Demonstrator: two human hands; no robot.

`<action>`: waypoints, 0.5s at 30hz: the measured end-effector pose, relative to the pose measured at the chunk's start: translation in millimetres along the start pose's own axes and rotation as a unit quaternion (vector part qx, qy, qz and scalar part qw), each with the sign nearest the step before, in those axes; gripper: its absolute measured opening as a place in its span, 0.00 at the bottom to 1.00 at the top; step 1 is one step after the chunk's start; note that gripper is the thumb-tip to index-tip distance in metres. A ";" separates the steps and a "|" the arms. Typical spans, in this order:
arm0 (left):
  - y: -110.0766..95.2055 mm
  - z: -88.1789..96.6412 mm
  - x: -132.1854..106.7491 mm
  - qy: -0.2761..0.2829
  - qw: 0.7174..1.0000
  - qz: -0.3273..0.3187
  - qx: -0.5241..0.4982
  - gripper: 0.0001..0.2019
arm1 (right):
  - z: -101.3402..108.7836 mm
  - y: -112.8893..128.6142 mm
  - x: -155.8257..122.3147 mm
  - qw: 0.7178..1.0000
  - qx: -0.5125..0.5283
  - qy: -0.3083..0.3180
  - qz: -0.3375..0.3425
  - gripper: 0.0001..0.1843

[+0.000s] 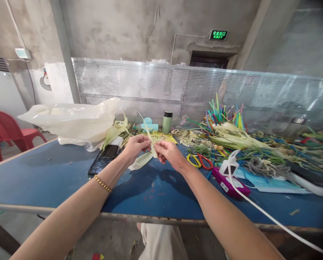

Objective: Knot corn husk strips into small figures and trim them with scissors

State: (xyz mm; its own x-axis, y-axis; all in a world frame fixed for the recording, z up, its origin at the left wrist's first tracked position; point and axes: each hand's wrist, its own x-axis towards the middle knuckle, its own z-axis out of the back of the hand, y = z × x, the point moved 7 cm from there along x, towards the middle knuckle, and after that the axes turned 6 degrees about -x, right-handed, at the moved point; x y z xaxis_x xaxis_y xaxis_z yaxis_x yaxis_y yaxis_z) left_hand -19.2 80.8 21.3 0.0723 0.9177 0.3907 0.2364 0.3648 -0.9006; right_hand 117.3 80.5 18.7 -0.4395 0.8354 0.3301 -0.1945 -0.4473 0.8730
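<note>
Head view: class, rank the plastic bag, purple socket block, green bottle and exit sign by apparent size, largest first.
1. plastic bag
2. purple socket block
3. green bottle and exit sign: too alike to rank

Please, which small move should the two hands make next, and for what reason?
Perhaps the right hand should draw gently away from the left hand, testing how the pale strip gives: both hands pinch it close together, its thin upper end stands free, and I cannot tell whether the wide leaf below is joined to it.
</note>
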 end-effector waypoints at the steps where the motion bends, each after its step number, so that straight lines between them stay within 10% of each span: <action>1: -0.7 0.4 0.1 -0.002 1.000 -0.005 0.001 0.13 | 1.0 0.4 0.7 1.000 -0.021 -0.007 0.008 0.14; 7: 5.3 -8.6 -3.2 0.014 0.999 0.048 0.003 0.16 | 13.1 18.8 -3.8 0.929 -0.308 -0.168 0.117 0.04; 11: 10.3 -11.7 -4.5 0.006 0.998 0.045 0.044 0.17 | 2.9 22.7 -8.6 0.872 -0.446 -0.157 0.129 0.03; 15: 13.8 -5.2 -3.0 -0.026 0.999 0.034 0.007 0.13 | -3.5 21.2 -8.0 0.906 -0.384 -0.121 0.132 0.06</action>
State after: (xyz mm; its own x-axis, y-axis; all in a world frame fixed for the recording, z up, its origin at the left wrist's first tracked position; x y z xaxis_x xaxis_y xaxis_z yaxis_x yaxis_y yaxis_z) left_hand -11.1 82.2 8.7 0.0372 0.9474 0.3180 0.2191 0.3028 -0.9275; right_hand 113.7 63.2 33.3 -0.3721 0.6708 0.6415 -0.7045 -0.6541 0.2753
